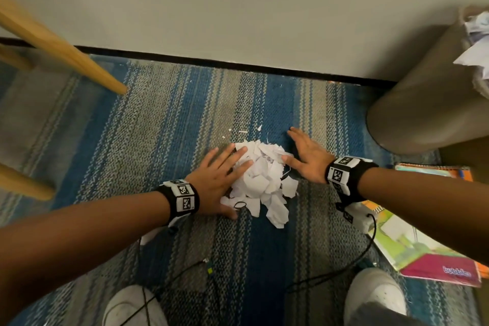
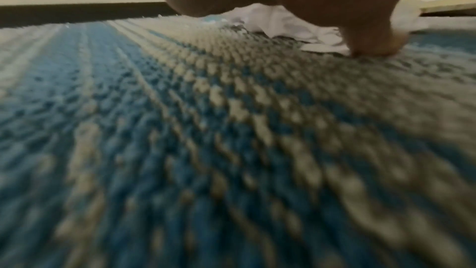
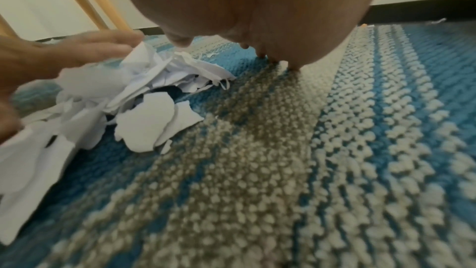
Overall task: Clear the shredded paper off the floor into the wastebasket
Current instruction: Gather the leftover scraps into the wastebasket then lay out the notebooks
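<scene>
Beige wastebasket (image 1: pixel 423 98), well beyond the right hand (image 1: pixel 308 156), holds crumpled paper. White shredded paper (image 1: pixel 260 180) lies heaped on the striped carpet (image 1: pixel 158 127) between both hands, pointing no clear way; left hand (image 1: pixel 217 182) rests flat-fingered on it, right hand flat beside it.

We can read just one word: "bubbles", in light lettering on the pink band of a booklet cover (image 1: pixel 439 270) lying on the carpet at the right of the head view. The word appears upside down to us, and its last letter is hard to make out. The wristbands (image 1: pixel 185 197) on both forearms carry black-and-white square code markers, which are patterns and not letters. Some dark print shows on a few scraps in the torn paper pile (image 1: pixel 260 182), too small for us to read.
</scene>
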### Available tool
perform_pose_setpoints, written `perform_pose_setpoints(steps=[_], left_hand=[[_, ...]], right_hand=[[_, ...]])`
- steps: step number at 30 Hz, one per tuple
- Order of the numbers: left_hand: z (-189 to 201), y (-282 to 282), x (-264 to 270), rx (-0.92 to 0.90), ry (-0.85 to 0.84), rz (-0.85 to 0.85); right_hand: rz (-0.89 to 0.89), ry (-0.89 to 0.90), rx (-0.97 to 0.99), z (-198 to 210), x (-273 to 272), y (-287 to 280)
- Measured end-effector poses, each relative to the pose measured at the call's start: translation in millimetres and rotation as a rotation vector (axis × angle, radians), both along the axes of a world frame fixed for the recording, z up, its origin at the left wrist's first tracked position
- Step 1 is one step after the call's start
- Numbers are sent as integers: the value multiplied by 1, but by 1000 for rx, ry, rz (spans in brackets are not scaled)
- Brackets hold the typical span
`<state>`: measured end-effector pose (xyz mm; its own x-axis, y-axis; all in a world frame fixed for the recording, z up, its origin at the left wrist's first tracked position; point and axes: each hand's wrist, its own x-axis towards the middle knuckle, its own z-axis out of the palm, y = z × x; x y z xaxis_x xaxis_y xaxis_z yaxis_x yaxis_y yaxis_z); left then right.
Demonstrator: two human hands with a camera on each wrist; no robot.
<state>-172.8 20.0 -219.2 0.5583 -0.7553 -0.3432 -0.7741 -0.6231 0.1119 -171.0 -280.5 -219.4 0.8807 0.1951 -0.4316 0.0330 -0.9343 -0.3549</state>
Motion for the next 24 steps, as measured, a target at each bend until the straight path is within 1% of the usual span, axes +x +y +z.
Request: perform_pose_setpoints(steps=[2,4,6,8,9,11,13,15,18,20,21,24], left_hand=[[2,-3,9,-26,-18,111],[-1,-3,14,-16,34,262],[-8,-6,18,-11,92,406],[-14,-13,20,-29,163,489],[-15,-16,22,-50,193,494],[-9,-17,29,-107,272,472],[4,-15,45,-188,342,498],[13,-16,65,-241,325,551],[4,-25,84,-224,207,587],[-8,-32,82,-164,200,545],[-14,-35,77,-143,210,507],[-21,-39,56,-181,266,372]], right_hand=[[-89,-36,54,-1,-3,0],[-164,-69,84,-2,-12,6],[-155,-55,115,-3,-25,21],[-134,-2,175,-4,-36,41],[-143,7,216,-4,-38,47],[-170,-35,296,-2,-33,51],[-161,-105,289,4,-18,45],[-160,-153,208,8,5,37],[-151,-103,68,9,35,34],[-97,-48,-31,7,47,41],[-71,-27,-48,8,50,48],[8,9,20,12,47,64]])
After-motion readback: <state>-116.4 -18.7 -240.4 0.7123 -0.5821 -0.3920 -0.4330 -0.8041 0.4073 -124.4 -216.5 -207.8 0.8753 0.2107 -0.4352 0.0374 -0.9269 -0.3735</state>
